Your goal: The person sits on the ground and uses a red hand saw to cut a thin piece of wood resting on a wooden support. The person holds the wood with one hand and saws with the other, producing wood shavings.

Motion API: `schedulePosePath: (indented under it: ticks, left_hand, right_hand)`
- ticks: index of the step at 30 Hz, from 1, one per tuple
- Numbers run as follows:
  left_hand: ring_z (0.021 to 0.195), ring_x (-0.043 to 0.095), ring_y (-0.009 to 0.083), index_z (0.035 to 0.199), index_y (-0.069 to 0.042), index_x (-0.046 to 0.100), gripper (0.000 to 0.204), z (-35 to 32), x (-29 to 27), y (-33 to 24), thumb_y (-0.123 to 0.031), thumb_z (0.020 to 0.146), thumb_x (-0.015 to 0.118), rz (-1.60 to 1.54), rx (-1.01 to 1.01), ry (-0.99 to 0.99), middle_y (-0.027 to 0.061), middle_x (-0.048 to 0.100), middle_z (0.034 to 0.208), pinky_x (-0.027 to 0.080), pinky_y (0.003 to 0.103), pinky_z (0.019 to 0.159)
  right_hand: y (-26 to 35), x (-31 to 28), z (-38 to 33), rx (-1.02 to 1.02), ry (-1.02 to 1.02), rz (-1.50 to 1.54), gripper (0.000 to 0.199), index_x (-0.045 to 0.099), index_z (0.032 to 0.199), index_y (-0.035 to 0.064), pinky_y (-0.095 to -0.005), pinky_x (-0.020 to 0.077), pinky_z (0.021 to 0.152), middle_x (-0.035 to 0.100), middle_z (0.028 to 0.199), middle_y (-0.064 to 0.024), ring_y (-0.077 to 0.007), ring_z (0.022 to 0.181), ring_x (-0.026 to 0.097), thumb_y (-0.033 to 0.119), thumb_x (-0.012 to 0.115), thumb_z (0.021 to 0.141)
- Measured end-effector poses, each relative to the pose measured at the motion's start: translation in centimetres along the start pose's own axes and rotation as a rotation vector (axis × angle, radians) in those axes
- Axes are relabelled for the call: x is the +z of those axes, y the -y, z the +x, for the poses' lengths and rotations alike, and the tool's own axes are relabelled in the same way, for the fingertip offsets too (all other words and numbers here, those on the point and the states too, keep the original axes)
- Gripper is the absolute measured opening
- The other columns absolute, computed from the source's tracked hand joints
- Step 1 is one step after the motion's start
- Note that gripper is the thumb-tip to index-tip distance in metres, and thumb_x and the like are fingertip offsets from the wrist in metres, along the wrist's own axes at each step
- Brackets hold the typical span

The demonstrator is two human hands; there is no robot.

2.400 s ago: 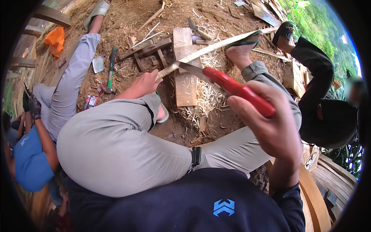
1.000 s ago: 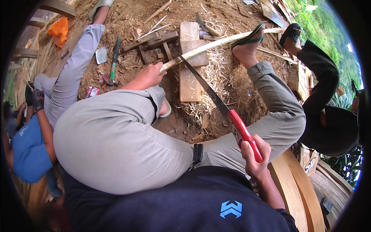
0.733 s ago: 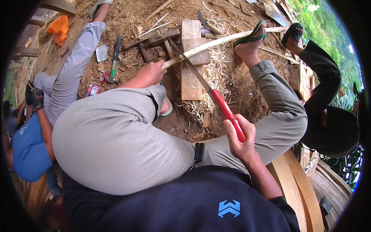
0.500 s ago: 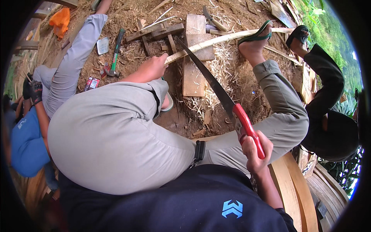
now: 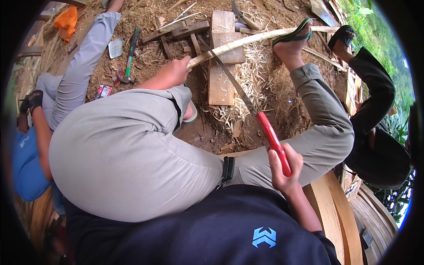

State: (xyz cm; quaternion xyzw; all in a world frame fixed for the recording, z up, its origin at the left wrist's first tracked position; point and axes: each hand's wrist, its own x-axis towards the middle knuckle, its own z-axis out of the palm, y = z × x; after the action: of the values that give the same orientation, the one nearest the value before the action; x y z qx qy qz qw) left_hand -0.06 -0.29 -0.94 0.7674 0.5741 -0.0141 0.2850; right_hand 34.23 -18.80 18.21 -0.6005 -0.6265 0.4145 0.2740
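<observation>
My right hand is wrapped round the red handle of a handsaw. Its dark blade slants up and to the left, and near its far end it meets a long, pale, curved wooden strip. The near end of that strip is gripped by my left hand, just left of the blade. Under the strip lies a wooden block on a thick plank. My right foot in a green flip-flop presses on the strip farther right.
A green-handled hammer lies on the ground at left, near a small red-and-white packet. A curved-blade knife and crossed wooden pieces lie beyond the plank among shavings. One co-worker sits at left, another at right.
The saw has been drawn back toward me and to the left, and its blade is turned more edge-on against the strip. My left hand still holds the strip's end.
</observation>
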Motion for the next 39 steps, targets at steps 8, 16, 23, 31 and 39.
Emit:
schedulePosePath:
  ticks: [8,16,23,31,39]
  left_hand:
    - [0.082,0.066,0.0501,0.114,-0.004,0.049,0.03,-0.2,0.3,0.5,-0.021,0.095,0.064,-0.019,0.012,-0.013,0.0287,0.067,0.08,0.052,0.058,0.07]
    - [0.082,0.066,0.0502,0.113,-0.004,0.049,0.029,0.0,0.4,0.4,-0.021,0.095,0.065,-0.031,-0.013,0.008,0.0289,0.067,0.081,0.052,0.058,0.07]
    - [0.082,0.066,0.0503,0.112,-0.005,0.05,0.028,-0.2,0.7,0.6,-0.021,0.095,0.065,-0.023,0.0,-0.013,0.0285,0.067,0.081,0.052,0.058,0.07]
    - [0.081,0.066,0.05,0.111,-0.005,0.051,0.027,-0.2,0.6,0.7,-0.02,0.094,0.066,-0.027,-0.009,-0.02,0.0277,0.068,0.08,0.052,0.058,0.069]
    - [0.081,0.066,0.0496,0.113,-0.007,0.051,0.027,0.1,0.6,0.5,-0.019,0.093,0.065,-0.018,0.003,-0.005,0.0278,0.068,0.081,0.052,0.058,0.069]
  right_hand:
    - [2.0,-0.5,-0.5,-0.028,0.011,-0.084,0.012,0.061,0.085,-0.0017,-0.0306,0.0413,0.047,0.053,0.058,-0.0079,-0.0169,0.045,0.054,0.006,0.069,0.091]
    - [0.3,1.7,1.9,-0.022,0.022,-0.036,0.014,0.06,0.085,-0.0003,-0.0312,0.0394,0.047,0.052,0.057,-0.0081,-0.0161,0.045,0.052,0.008,0.068,0.093]
    - [-0.9,-1.2,-0.3,0.061,-0.04,0.067,0.017,0.063,0.085,-0.0024,-0.0278,0.0347,0.049,0.049,0.058,-0.0031,-0.0084,0.049,0.047,0.011,0.064,0.095]
    - [-0.7,0.2,1.0,0.054,-0.016,0.063,0.021,0.06,0.083,-0.0014,-0.0302,0.0343,0.049,0.048,0.059,-0.0041,-0.0099,0.049,0.045,0.014,0.065,0.096]
    - [-1.3,-0.5,0.7,0.112,-0.012,0.101,0.02,0.062,0.085,-0.0024,-0.0274,0.0352,0.048,0.05,0.058,-0.0027,-0.0088,0.049,0.047,0.015,0.064,0.096]
